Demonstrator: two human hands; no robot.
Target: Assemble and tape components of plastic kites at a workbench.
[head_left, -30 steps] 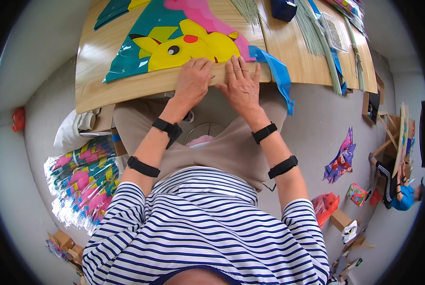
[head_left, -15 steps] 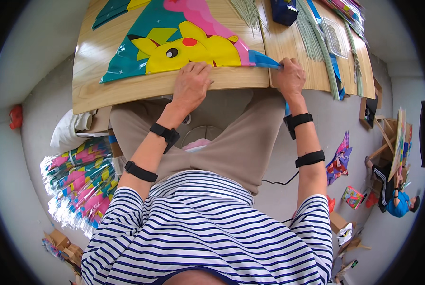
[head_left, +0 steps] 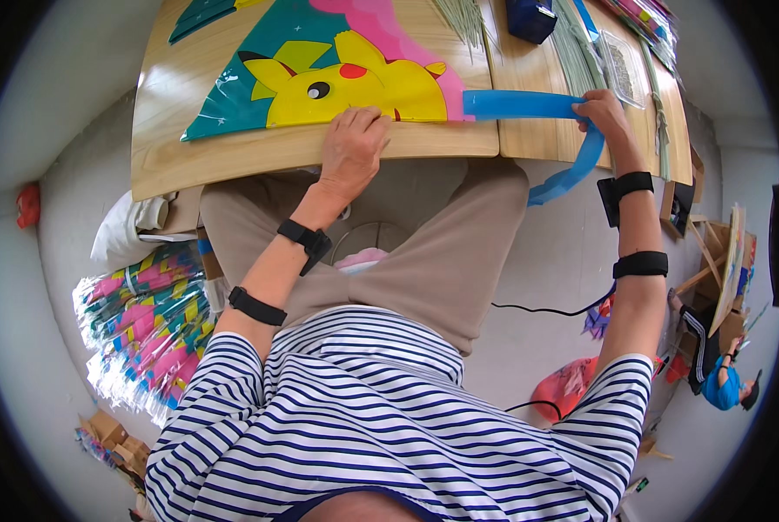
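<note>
A plastic kite (head_left: 363, 91) in teal, pink and yellow, printed with a cartoon figure, lies along the table's near edge. My left hand (head_left: 355, 143) is closed on its lower edge, fingers curled at the rim; the fingertips are partly hidden. From the kite's right corner a flat blue ribbon (head_left: 529, 104) runs to my right hand (head_left: 604, 115), which pinches it above the right part of the table. Past that hand the ribbon bends down and hangs in a curve beside my right knee.
Bundles of thin pale rods (head_left: 572, 56), a clear tray (head_left: 623, 70) and a dark blue box (head_left: 530, 19) lie on the wooden table (head_left: 181, 165). Packed kites (head_left: 146, 322) are piled at lower left. At far right a person in blue (head_left: 725, 387) sits beside a wooden board.
My right hand has moved right, away from the kite's corner, and the blue ribbon now stretches out longer and flatter. My left hand stays at the kite's edge.
</note>
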